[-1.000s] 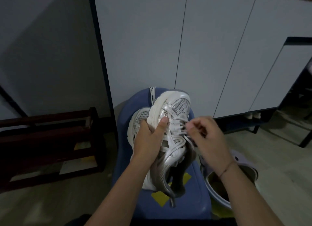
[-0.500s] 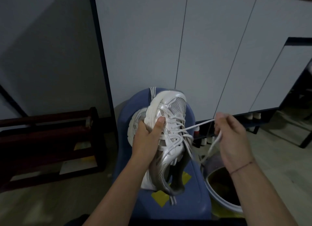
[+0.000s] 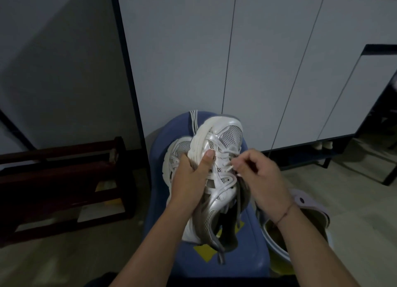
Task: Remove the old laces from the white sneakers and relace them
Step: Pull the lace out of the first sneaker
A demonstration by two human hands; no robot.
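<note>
While the left grip (image 3: 191, 179) clamps the white-and-silver mesh sneaker (image 3: 225, 134) by its thick sole, thumb on the upper, the right grip (image 3: 262, 175) pinches the thin white lace (image 3: 222, 156) near an eyelet.
Heel end down over the blue plastic stool (image 3: 242, 254) that serves as the surface, the shoe looks light, with a stiff sole and soft mesh, so the sole is the sound place to hold; the limp lace is best taken by its firm tip. Just behind, to the left, lies the second white sneaker (image 3: 180, 147), and loose white laces (image 3: 194, 119) drape the surface's far edge. A pale basin (image 3: 279, 254) and a lavender clog (image 3: 309, 200) crowd the right, a dark wooden rack (image 3: 64, 179) stands left, and white cabinet doors (image 3: 268, 72) rise behind; up and rightward looks freest.
</note>
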